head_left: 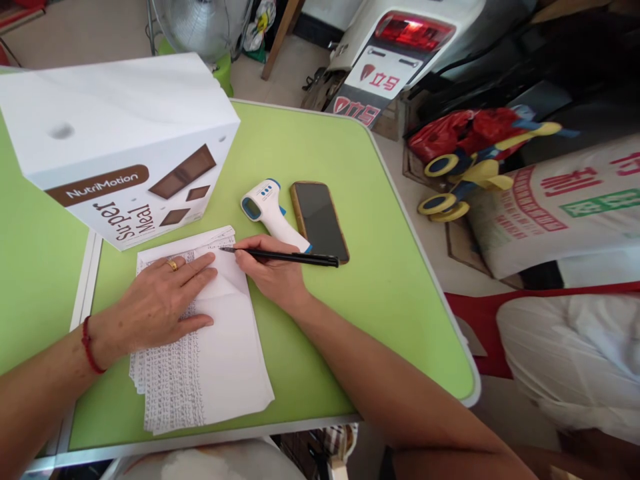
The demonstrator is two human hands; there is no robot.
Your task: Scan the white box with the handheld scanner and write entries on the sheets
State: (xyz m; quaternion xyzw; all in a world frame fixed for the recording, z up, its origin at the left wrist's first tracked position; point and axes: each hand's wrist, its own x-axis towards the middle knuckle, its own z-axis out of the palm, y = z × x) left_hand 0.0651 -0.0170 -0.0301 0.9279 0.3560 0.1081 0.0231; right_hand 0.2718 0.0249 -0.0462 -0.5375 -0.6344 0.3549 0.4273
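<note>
Sheets of paper (pixel 230 347) lie stacked on the green table, the left part covered in rows of handwriting and the right part blank. My left hand (pixel 170 297) rests flat on them with fingers stretched out, a ring on one finger and a red cord at the wrist. In my right hand (pixel 273 273) is a black pen (pixel 295 257), pinched near its tip, which points at the paper's upper right part. Just beyond that hand lies a white and blue infrared thermometer (pixel 273 213), its handle end partly behind the pen. A phone (pixel 323 220) with a dark screen lies beside it.
A large white NutriMotion box (pixel 125 133) stands at the table's back left. The green table (pixel 390 300) has a pale raised edge. Beyond it are a fan (pixel 195 27), a scooter's rear (pixel 390 67), a filled sack (pixel 565 207) and a person in white clothing (pixel 570 353).
</note>
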